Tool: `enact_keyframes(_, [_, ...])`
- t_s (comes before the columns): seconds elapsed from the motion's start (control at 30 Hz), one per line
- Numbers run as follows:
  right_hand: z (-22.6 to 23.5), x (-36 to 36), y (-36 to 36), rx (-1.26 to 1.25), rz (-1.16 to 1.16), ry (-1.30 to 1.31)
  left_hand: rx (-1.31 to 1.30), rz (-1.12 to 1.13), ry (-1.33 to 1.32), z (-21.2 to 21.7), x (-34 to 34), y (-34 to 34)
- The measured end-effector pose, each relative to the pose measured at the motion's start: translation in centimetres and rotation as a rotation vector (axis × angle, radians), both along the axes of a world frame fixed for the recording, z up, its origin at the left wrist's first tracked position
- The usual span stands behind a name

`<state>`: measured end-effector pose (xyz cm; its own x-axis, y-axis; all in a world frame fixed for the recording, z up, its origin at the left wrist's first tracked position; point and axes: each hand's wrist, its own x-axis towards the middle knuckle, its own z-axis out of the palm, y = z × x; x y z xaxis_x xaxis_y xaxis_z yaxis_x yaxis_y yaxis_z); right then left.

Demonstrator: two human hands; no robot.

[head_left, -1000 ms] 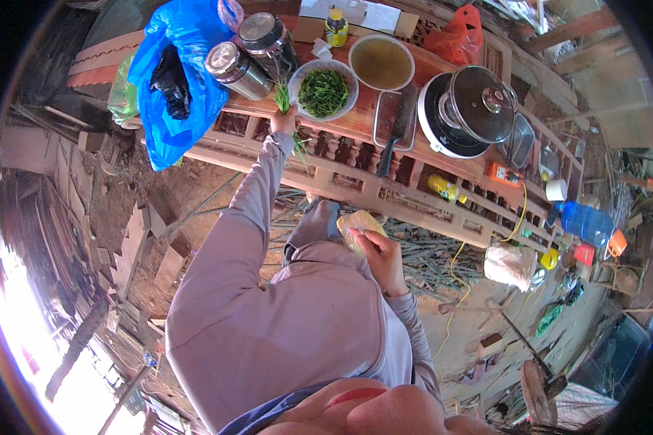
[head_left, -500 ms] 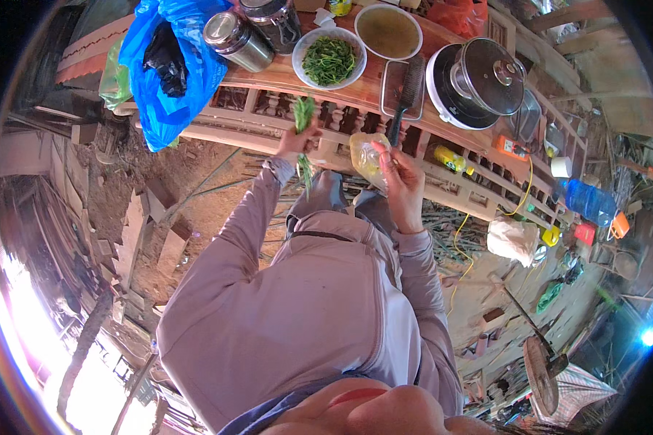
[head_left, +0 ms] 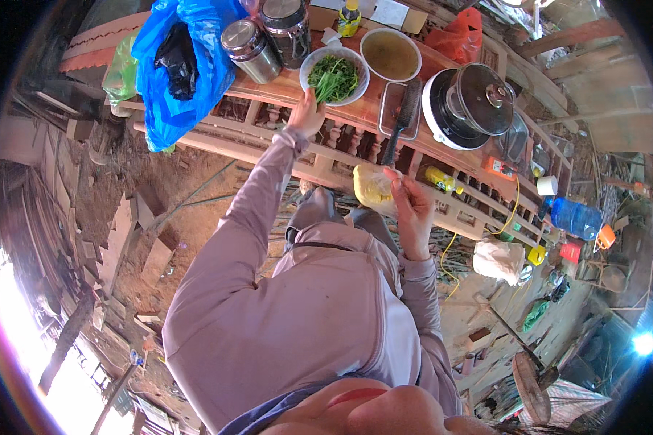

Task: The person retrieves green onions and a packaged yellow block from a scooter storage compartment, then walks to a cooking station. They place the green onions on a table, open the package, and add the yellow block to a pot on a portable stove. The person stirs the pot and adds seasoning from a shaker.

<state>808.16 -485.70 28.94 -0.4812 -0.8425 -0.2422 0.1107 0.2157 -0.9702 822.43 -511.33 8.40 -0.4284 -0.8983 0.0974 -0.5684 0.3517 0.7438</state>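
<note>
A bunch of fresh green leaves (head_left: 329, 90) lies over the near rim of the white bowl (head_left: 363, 85). My left hand (head_left: 307, 116) is closed round its stem end, close to the bowl. Darker greens (head_left: 345, 71) fill the bowl beneath. Lower down, in front of the bench, my right hand (head_left: 413, 212) pinches the top of a clear plastic bag (head_left: 374, 190). Something yellowish shows inside the bag, but I cannot make out what it is.
A bowl of broth (head_left: 390, 54), a lidded pot (head_left: 481, 98) on a cooker, and a tray (head_left: 413, 130) with a black brush stand right of the greens. Steel flasks (head_left: 252, 52) and a blue bag (head_left: 149, 80) are left. A yellow cable (head_left: 516, 206) hangs at the right.
My left hand has moved up and forward with the green bunch, from above the floor to the bowl. The right hand still holds the plastic bag, slightly lower.
</note>
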Motion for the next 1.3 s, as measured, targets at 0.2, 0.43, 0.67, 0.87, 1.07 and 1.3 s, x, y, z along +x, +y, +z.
enact_keyframes(0.2, [0.7, 0.5, 1.7, 0.015, -0.06, -0.096, -0.07, -0.2, -0.29, 2.2, -3.1, -3.4])
enact_keyframes(0.43, [0.4, 0.2, 3.3, 0.026, -0.077, -0.037, 0.382, -0.334, -0.059, 3.3, -6.5, 0.8])
enact_keyframes(0.67, [2.3, -0.6, 3.0, 0.064, -0.139, 0.018, 0.738, -0.459, 0.132, -4.7, -6.8, 6.4])
enact_keyframes(0.87, [1.1, -1.1, 4.3, 0.075, -0.129, -0.001, 0.241, -0.265, -0.094, -8.2, -15.7, 5.0])
enact_keyframes(1.07, [1.4, -1.5, 4.9, 0.053, -0.099, 0.014, 0.211, -0.266, -0.442, -5.4, -21.0, 2.8])
enact_keyframes(1.3, [2.8, -3.5, 4.4, 0.049, -0.039, 0.025, 0.309, -0.252, 0.1, 0.7, -13.9, 6.8])
